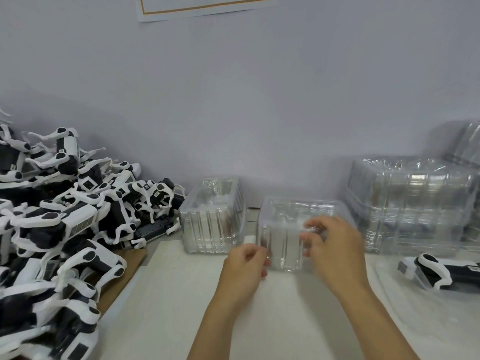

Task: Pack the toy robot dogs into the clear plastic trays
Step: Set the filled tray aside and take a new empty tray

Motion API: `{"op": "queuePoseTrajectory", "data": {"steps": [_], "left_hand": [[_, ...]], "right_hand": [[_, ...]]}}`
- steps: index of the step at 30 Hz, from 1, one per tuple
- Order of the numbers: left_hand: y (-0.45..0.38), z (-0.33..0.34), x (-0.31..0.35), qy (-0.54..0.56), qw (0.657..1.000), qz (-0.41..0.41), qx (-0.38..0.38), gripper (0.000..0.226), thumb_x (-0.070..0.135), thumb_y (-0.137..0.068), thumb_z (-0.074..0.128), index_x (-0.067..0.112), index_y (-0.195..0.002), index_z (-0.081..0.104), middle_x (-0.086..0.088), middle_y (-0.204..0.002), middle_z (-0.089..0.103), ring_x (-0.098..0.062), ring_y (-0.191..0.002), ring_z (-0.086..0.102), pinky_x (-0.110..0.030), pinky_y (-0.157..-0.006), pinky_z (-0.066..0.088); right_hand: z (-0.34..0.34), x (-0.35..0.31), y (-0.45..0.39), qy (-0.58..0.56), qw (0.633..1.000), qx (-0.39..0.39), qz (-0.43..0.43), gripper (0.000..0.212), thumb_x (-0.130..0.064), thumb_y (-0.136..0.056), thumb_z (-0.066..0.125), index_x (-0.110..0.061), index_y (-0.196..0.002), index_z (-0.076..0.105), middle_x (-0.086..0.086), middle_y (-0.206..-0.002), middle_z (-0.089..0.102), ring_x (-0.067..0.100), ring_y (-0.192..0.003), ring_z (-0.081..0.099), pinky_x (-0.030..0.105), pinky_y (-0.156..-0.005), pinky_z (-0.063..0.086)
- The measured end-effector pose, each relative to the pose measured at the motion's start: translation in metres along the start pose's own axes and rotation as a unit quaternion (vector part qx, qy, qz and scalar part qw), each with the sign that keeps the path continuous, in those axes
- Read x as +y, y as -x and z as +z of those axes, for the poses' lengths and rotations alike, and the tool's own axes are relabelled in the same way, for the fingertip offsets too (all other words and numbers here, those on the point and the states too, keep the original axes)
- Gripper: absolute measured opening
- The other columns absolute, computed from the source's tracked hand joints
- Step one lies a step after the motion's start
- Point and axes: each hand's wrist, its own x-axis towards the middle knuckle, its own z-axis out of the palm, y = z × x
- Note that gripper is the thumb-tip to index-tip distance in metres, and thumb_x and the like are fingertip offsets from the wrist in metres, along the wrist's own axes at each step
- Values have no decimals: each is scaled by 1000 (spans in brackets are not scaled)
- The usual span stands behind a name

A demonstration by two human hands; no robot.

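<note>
Both hands hold a clear tray (pixel 285 237) at the table (pixel 181 294) middle: the left hand (pixel 245 266) pinches its near-left corner, the right hand (pixel 335 245) has its grip curled on the near wall. Dogs (pixel 65 216) lie heaped at left, one dog (pixel 436 271) at right.

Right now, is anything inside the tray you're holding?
No dog shows through the clear tray that the left hand and right hand grip. The right hand covers part of its near wall, and motion blur hides finer detail.
</note>
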Motion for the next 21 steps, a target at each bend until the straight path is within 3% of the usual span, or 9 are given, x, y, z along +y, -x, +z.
{"op": "queuePoseTrajectory", "data": {"steps": [3, 7, 9, 11, 14, 17, 21], "left_hand": [[1, 1, -1, -1, 999, -4, -38, 27, 34, -96, 60, 12, -90, 75, 1, -93, 75, -9, -74, 69, -24, -67, 50], [3, 2, 1, 36, 998, 4, -46, 26, 49, -92, 64, 26, -100, 73, 11, -97, 75, -4, -83, 71, -21, -74, 51], [4, 5, 5, 83, 995, 20, -50, 31, 56, -87, 67, 35, -109, 67, 17, -100, 74, 0, -87, 70, -25, -79, 51], [4, 8, 11, 142, 987, 49, -54, 34, 59, -81, 72, 38, -107, 67, 19, -97, 73, -5, -90, 70, -29, -83, 54], [4, 10, 17, 184, 977, 108, -18, 30, 50, -82, 76, 34, -106, 71, 15, -101, 74, -12, -97, 70, -26, -80, 55], [2, 6, 17, 222, 963, 147, 38, 17, 30, -89, 73, 23, -104, 73, 4, -104, 77, -15, -99, 71, -22, -80, 53], [1, 4, 19, 250, 955, 149, 50, 8, 15, -92, 69, 19, -96, 74, 1, -93, 78, -10, -88, 73, -15, -71, 52]], "right_hand": [[5, -5, 0, -68, 996, 52, 8, 21, -5, -88, 68, -26, -85, 66, 3, -93, 66, 7, -52, 68, 10, -53, 46], [-2, -17, -3, -201, 971, 118, 49, 13, -13, -91, 69, -24, -85, 65, 3, -87, 68, 12, -46, 68, 18, -45, 45], [-5, -19, -5, -267, 954, 104, 92, 3, -16, -92, 69, -17, -91, 66, 3, -87, 69, 15, -49, 69, 22, -41, 45], [-4, -22, -5, -326, 934, 72, 127, 6, -17, -93, 69, -11, -96, 68, 6, -82, 71, 13, -48, 67, 20, -38, 43], [5, -26, 0, -375, 914, 12, 154, 10, -16, -94, 67, -7, -99, 68, 0, -66, 72, 8, -46, 62, 18, -38, 41], [11, -29, 4, -367, 916, -39, 158, 12, -19, -94, 68, -7, -98, 67, 5, -72, 72, 11, -42, 58, 20, -38, 38], [-3, -32, 1, -228, 967, -66, 89, 15, -29, -89, 72, -15, -94, 69, 10, -87, 71, 13, -38, 56, 21, -35, 37]]}}
